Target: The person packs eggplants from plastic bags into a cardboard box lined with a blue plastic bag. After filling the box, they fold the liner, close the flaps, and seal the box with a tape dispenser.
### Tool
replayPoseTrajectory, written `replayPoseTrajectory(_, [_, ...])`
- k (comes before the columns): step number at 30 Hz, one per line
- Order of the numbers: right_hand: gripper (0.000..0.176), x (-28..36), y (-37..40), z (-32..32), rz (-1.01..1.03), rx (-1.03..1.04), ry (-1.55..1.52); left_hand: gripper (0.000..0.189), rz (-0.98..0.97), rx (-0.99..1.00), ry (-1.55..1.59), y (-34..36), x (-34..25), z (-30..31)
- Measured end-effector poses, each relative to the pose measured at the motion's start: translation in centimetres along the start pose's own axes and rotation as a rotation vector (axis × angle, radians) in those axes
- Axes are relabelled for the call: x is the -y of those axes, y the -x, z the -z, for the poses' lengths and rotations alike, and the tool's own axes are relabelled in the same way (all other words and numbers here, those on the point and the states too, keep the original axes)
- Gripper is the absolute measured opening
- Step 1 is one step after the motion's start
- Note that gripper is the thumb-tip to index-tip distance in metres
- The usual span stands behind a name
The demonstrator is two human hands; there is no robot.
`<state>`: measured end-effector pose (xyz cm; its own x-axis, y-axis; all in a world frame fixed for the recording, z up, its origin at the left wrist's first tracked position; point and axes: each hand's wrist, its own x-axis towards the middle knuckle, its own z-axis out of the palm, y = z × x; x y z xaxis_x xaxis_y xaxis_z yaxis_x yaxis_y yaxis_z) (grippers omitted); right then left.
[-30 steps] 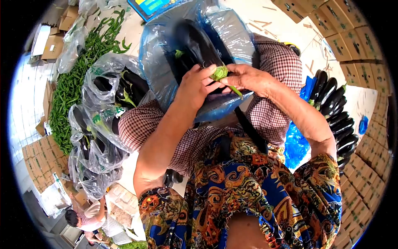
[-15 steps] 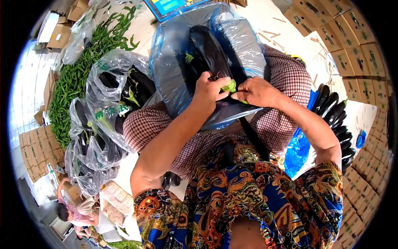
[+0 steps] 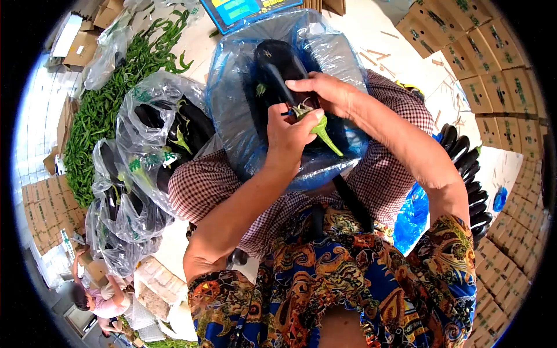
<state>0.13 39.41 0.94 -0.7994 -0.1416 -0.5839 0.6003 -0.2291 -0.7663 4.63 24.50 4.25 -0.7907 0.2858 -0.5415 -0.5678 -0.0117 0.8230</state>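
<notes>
A dark purple eggplant (image 3: pixel 277 61) lies slanted over an opened clear bluish plastic bag (image 3: pixel 229 124) between my knees. Its green cap and long stem point toward the lower right. My left hand (image 3: pixel 292 134) is closed around the stem end, thumb on the green cap. My right hand (image 3: pixel 331 93) grips the far side of the body just above the cap, its thumb lying across the dark skin. Deeper in the bag are more dark eggplants; one green stem (image 3: pixel 261 89) shows beside the held one.
Clear bags of eggplants (image 3: pixel 194 119) stand at left, beside a long heap of green peppers (image 3: pixel 98 130). More eggplants (image 3: pixel 464 156) and blue plastic (image 3: pixel 412 211) lie at right. Stacked cartons (image 3: pixel 493 81) line the right side. A blue panel (image 3: pixel 249 10) is above; a person (image 3: pixel 104 296) is lower left.
My right hand has moved from the stem tip up onto the eggplant's body. The eggplant has shifted so that its long green stem now shows fully, while my left hand stays at the cap.
</notes>
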Motion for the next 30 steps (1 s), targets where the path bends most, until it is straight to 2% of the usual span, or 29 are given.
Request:
replayPoseTrajectory(1, [0.031, 0.0, -0.7, 0.4, -0.038, 0.079, -0.079, 0.049, 0.030, -0.025, -0.007, 0.1, -0.2, -0.2])
replayPoseTrajectory(2, [0.029, -0.3, -0.7, 1.0, -0.113, 0.067, -0.170, 0.049, 0.046, 0.009, 0.060, 0.2, -0.3, -0.3])
replayPoseTrajectory(5, [0.025, -0.7, 0.2, 1.3, -0.133, 0.102, -0.339, 0.051, 0.117, 0.130, 0.198, 0.0, 0.3, -0.2])
replayPoseTrajectory(8, [0.026, -0.6, 0.9, 0.4, -0.151, 0.081, -0.413, 0.043, 0.088, 0.126, 0.260, 1.2, 1.3, -1.7])
replayPoseTrajectory(9, [0.028, -0.8, 0.4, -0.1, -0.151, -0.015, -0.368, 0.033, 0.135, 0.122, 0.261, 1.3, 1.7, -2.2])
replayPoseTrajectory(12, [0.030, 0.5, -0.1, 0.0, -0.251, -0.036, -0.179, 0.024, 0.182, 0.243, 0.476, -0.6, 3.3, -2.1])
replayPoseTrajectory(13, [0.032, 0.2, -0.9, 0.3, -0.222, -0.080, -0.066, 0.017, 0.194, 0.195, 0.531, -0.6, 3.4, -2.6])
replayPoseTrajectory(16, [0.031, -0.4, -1.7, 0.2, -0.280, -0.182, -0.134, 0.014, 0.226, 0.194, 0.561, -0.1, 3.4, -3.2])
replayPoseTrajectory(17, [0.033, -2.1, -3.1, 1.4, -0.229, -0.200, -0.148, 0.012, 0.255, 0.249, 0.555, 0.1, 4.1, -2.6])
replayPoseTrajectory(20, [0.037, -2.0, -2.0, 0.3, -0.089, -0.203, -0.146, 0.013, 0.067, 0.451, -0.010, 0.0, 4.6, 0.2])
replayPoseTrajectory(22, [0.049, -1.7, -1.0, -0.7, -0.037, -0.251, -0.064, 0.016, -0.053, 0.674, -0.196, -0.3, 4.0, 2.3])
replayPoseTrajectory(24, [0.064, -4.3, -4.1, 0.9, -0.034, -0.347, 0.074, 0.021, 0.400, 0.321, 0.073, 0.3, 1.7, 1.6])
replayPoseTrajectory(28, [0.077, -5.0, -4.5, 1.5, -0.095, -0.328, 0.201, 0.020, 0.362, 0.480, -0.442, -2.9, 2.7, 2.7])
replayPoseTrajectory(29, [0.077, -5.1, -4.3, 1.6, -0.093, -0.351, 0.294, 0.013, 0.304, 0.478, -0.545, -3.1, 3.4, 2.4])
replayPoseTrajectory(30, [0.077, -4.9, -3.9, 1.5, -0.092, -0.374, 0.388, 0.012, 0.166, 0.525, -0.707, -3.7, 4.2, 2.4])
